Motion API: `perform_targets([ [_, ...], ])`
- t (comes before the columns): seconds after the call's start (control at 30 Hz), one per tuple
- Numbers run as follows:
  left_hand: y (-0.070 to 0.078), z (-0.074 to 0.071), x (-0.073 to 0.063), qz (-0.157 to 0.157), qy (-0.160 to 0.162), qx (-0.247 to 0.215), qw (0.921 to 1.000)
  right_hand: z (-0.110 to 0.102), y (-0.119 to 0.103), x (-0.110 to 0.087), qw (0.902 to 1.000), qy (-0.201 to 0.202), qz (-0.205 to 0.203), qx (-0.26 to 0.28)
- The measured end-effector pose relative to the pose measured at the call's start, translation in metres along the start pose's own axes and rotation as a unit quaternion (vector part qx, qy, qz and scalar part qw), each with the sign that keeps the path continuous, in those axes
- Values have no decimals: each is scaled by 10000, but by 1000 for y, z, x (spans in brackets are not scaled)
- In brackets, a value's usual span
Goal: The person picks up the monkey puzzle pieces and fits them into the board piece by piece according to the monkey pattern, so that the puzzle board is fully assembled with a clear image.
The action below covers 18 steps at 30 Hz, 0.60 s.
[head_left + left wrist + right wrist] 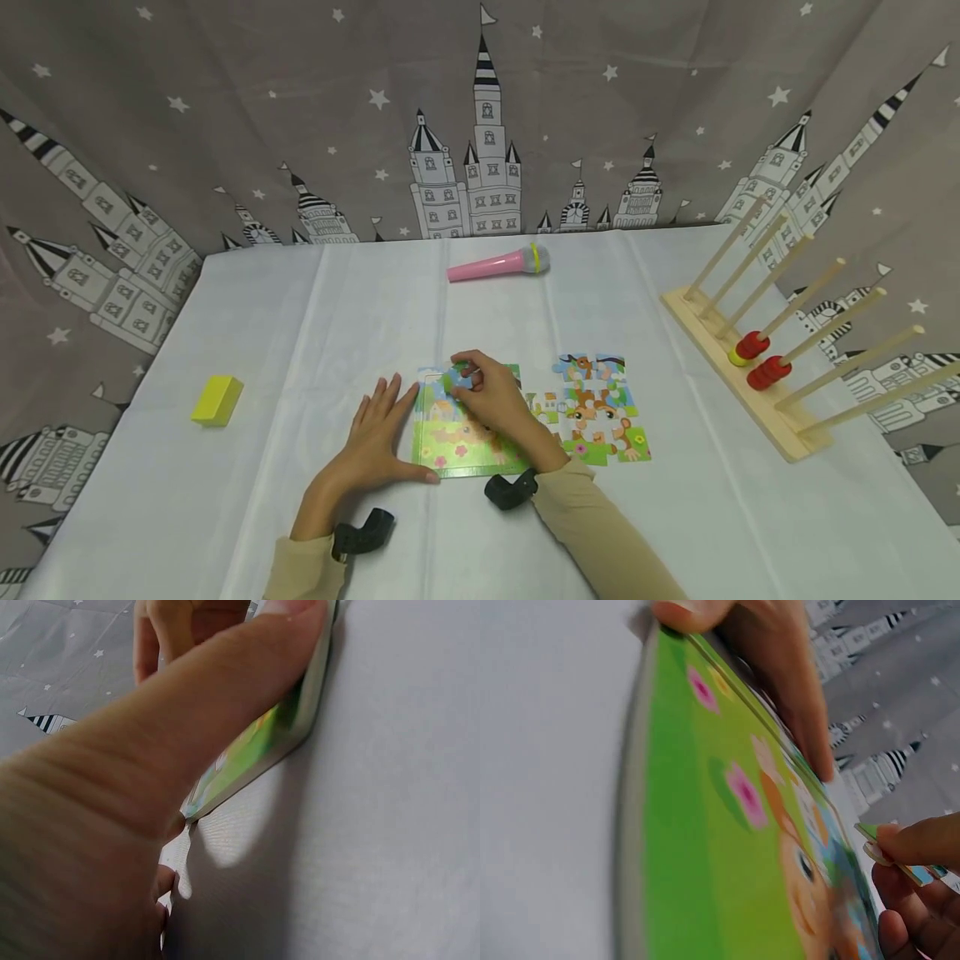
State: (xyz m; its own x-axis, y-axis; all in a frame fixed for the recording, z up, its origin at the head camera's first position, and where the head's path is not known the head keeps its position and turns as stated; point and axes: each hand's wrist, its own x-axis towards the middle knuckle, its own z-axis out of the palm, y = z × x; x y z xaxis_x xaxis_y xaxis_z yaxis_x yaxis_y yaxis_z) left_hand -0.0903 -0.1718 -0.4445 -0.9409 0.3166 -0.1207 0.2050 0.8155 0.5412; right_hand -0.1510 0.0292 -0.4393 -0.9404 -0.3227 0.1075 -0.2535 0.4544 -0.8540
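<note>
The right hand [491, 398] is pinching a small puzzle piece [457, 380] between thumb and fingers, holding it over the upper left corner of the puzzle board [450, 446], which is lying flat on the white-covered desk [300, 333]. The left hand [375, 442] is lying flat and spread, fingers straight, with its thumb pressing against the board's left and lower edge to steady it. Just to the right of the board, loose puzzle pieces [600, 408] are sitting partly joined together. Farther out, a yellow block [217, 400] is lying to the left, a pink toy microphone [498, 264] near the back, and a wooden peg rack [780, 350] with red rings on the right. The piece may be going in slightly turned; pushing then could shift the board or pop neighbouring pieces.
</note>
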Motion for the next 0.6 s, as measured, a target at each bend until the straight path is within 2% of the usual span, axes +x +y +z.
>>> perform_targets([
  [0.23, 0, 0, 0, 69, 62, 16, 10000, 17, -7, 1, 9999, -52, -34, -151],
  [0.47, -2, 2, 0, 90, 86, 58, 9999, 23, -14, 0, 9989, 136, 192, -411],
  [0.6, -3, 2, 0, 117, 112, 95, 9998, 24, -16, 0, 9968, 67, 370, -704],
])
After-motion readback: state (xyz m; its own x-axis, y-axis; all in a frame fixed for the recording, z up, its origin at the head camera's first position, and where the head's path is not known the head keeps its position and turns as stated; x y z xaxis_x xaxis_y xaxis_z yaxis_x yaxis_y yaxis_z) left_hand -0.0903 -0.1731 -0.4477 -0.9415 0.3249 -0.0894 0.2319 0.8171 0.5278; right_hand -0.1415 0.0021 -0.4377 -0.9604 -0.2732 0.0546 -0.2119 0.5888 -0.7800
